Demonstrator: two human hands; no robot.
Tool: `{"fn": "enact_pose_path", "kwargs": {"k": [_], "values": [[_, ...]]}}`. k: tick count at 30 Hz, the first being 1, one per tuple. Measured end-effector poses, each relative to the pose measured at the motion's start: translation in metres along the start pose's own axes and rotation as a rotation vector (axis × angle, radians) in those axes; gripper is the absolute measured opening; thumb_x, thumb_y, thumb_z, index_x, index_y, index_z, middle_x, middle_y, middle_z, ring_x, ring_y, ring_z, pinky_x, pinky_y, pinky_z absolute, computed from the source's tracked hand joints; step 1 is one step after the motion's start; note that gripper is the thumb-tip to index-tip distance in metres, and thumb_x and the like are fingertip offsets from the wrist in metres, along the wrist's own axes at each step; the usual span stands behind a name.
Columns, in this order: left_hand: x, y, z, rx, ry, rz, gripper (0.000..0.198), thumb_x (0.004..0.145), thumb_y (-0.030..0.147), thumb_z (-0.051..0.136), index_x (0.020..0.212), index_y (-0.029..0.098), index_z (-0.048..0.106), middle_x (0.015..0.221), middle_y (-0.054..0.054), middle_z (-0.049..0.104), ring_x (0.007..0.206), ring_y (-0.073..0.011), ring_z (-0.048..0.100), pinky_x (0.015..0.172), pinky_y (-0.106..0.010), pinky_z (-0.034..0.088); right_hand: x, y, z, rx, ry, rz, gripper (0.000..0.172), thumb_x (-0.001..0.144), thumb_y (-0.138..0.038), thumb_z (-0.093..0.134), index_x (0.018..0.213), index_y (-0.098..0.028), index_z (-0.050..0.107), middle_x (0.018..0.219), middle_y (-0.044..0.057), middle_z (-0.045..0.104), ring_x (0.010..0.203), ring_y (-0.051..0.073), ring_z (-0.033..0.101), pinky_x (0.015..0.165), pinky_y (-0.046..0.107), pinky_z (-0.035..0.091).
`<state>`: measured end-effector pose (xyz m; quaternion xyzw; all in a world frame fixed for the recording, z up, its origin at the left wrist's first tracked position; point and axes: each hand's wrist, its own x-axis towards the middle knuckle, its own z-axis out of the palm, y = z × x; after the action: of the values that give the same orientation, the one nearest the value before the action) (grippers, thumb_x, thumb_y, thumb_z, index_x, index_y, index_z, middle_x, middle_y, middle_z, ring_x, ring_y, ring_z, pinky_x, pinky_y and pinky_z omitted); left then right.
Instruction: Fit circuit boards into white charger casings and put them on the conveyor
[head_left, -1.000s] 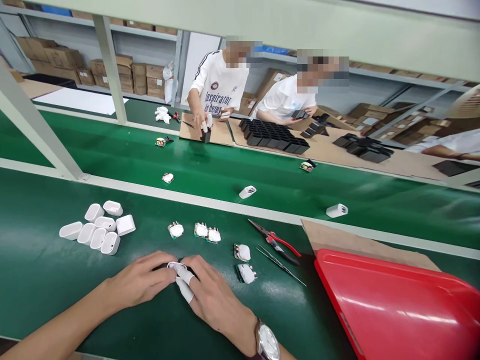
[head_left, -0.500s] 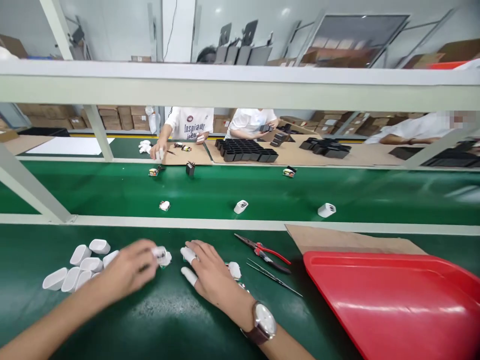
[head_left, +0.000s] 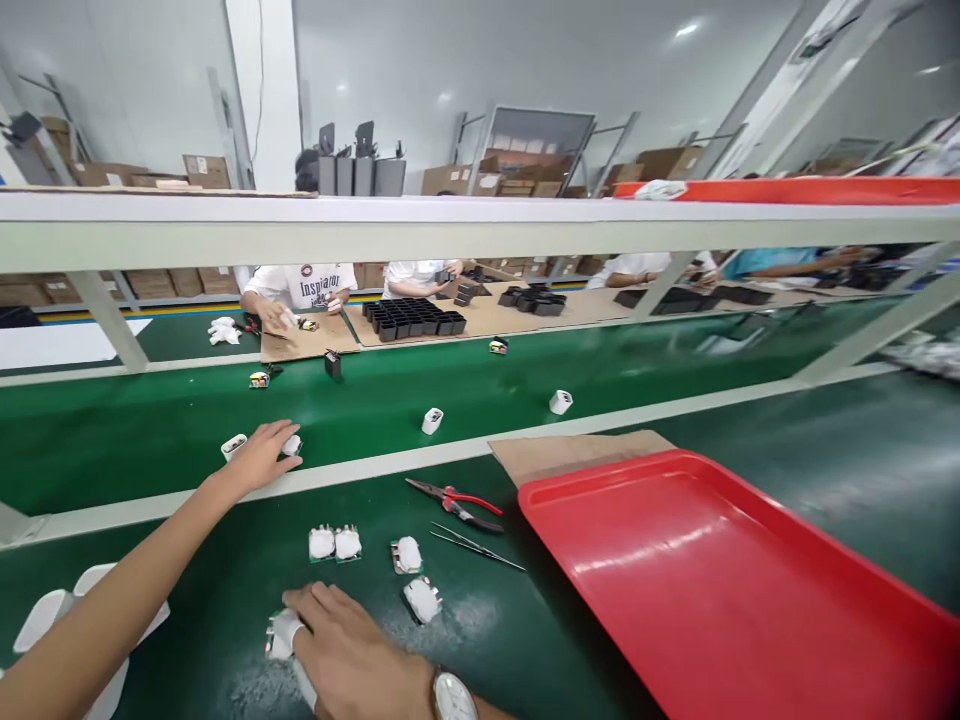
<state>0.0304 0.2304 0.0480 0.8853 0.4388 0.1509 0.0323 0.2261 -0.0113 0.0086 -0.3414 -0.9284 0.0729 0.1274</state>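
Observation:
My left hand [head_left: 262,455] reaches over the green conveyor belt, thumb and fingers closed around a small circuit board with a white top [head_left: 293,446]. Just left of those fingers stands a white plastic housing [head_left: 234,446]. On the near bench my right hand [head_left: 349,640], with white finger covers and a wristwatch, has its fingers on another circuit board [head_left: 279,637]; the hand partly hides it. Beyond it, two similar boards [head_left: 334,543] lie side by side. To the right are a board [head_left: 407,555] and a tilted one [head_left: 423,600].
Red-handled pliers [head_left: 457,500] and tweezers [head_left: 480,547] lie left of a large red tray [head_left: 675,560]. White housings [head_left: 45,620] sit at lower left, partly behind my forearm. More housings [head_left: 433,420] stand on the belt. A shelf beam [head_left: 450,235] crosses above; co-workers sit beyond.
My left hand has moved from the bench out to the belt, and a white housing now stands beside it there. My right hand has come closer to me. The view has turned right.

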Motion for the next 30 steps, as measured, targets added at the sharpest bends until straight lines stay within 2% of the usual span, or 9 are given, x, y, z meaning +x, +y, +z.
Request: {"fn": "enact_pose_path", "kwargs": {"k": [3,6,10,13,15,18,21,24,30], "values": [[0.015,0.025,0.012,-0.034,-0.042,0.036,0.029,0.094,0.025,0.058,0.118,0.015,0.071,0.121,-0.016,0.072,0.113,-0.0314,0.065,0.105,-0.047,0.050,-0.012,-0.003,0.003,0.001,0.021,0.120,0.025,0.088,-0.030,0.071,0.109,-0.016,0.067,0.133,0.014,0.061,0.114,0.030,0.057,0.103,0.044,0.053],[-0.003,0.046,0.006,-0.042,-0.051,0.039,0.030,0.094,0.014,0.054,0.118,0.012,0.071,0.119,-0.017,0.071,0.110,-0.0311,0.064,0.106,-0.049,0.048,-0.026,-0.002,0.007,0.017,0.052,0.224,0.019,0.088,-0.017,0.067,0.108,-0.016,0.067,0.117,0.012,0.065,0.104,0.029,0.061,0.100,0.045,0.056],[-0.081,0.090,-0.004,-0.077,-0.125,0.088,0.037,0.093,0.014,0.062,0.130,0.019,0.066,0.120,-0.011,0.071,0.112,-0.0287,0.064,0.101,-0.042,0.053,-0.044,0.003,0.006,0.047,0.176,0.237,0.035,0.087,-0.002,0.059,0.120,-0.010,0.064,0.127,0.018,0.063,0.110,0.030,0.061,0.102,0.046,0.058],[-0.143,0.114,-0.014,-0.135,-0.169,0.123,0.044,0.096,0.018,0.066,0.139,0.025,0.061,0.133,-0.008,0.068,0.120,-0.0277,0.064,0.102,-0.041,0.055,-0.052,0.004,0.001,-0.012,0.251,0.206,0.034,0.090,-0.001,0.056,0.122,-0.010,0.065,0.138,0.022,0.058,0.117,0.033,0.060,0.101,0.049,0.059],[-0.173,0.110,-0.029,-0.153,-0.105,0.073,0.051,0.099,0.030,0.068,0.149,0.027,0.053,0.147,-0.010,0.061,0.131,-0.0296,0.060,0.110,-0.045,0.053,-0.054,0.003,-0.001,-0.048,0.250,0.198,0.035,0.090,-0.001,0.057,0.122,-0.012,0.066,0.139,0.021,0.059,0.119,0.033,0.060,0.101,0.048,0.059],[-0.206,0.078,-0.065,-0.052,0.002,-0.098,0.057,0.100,0.050,0.065,0.150,0.025,0.053,0.146,-0.012,0.062,0.133,-0.0335,0.059,0.112,-0.051,0.051,-0.060,0.002,0.001,-0.109,0.209,0.150,0.039,0.083,0.003,0.059,0.117,-0.015,0.069,0.139,0.018,0.061,0.123,0.034,0.059,0.100,0.047,0.060],[-0.236,0.044,-0.091,0.131,-0.095,-0.231,0.057,0.098,0.056,0.065,0.142,0.020,0.061,0.136,-0.016,0.069,0.125,-0.0396,0.063,0.102,-0.055,0.055,-0.064,0.001,0.008,-0.230,0.229,0.118,0.035,0.084,0.000,0.060,0.115,-0.013,0.069,0.144,0.022,0.059,0.125,0.038,0.059,0.094,0.050,0.062],[-0.256,0.030,-0.088,0.248,-0.228,-0.242,0.052,0.096,0.041,0.066,0.142,0.017,0.062,0.135,-0.017,0.071,0.124,-0.0411,0.063,0.101,-0.057,0.054,-0.062,0.000,0.014,-0.270,0.273,0.121,0.031,0.091,-0.004,0.059,0.120,-0.010,0.067,0.138,0.023,0.063,0.120,0.036,0.061,0.093,0.049,0.061],[-0.249,0.027,-0.062,0.446,-0.228,-0.227,0.048,0.093,0.002,0.044,0.135,0.012,0.066,0.137,-0.022,0.067,0.116,-0.0408,0.067,0.095,-0.058,0.053,-0.051,0.000,0.015,-0.244,0.264,0.138,0.041,0.087,0.001,0.056,0.125,-0.010,0.064,0.127,0.020,0.066,0.113,0.035,0.061,0.089,0.048,0.062]]}}
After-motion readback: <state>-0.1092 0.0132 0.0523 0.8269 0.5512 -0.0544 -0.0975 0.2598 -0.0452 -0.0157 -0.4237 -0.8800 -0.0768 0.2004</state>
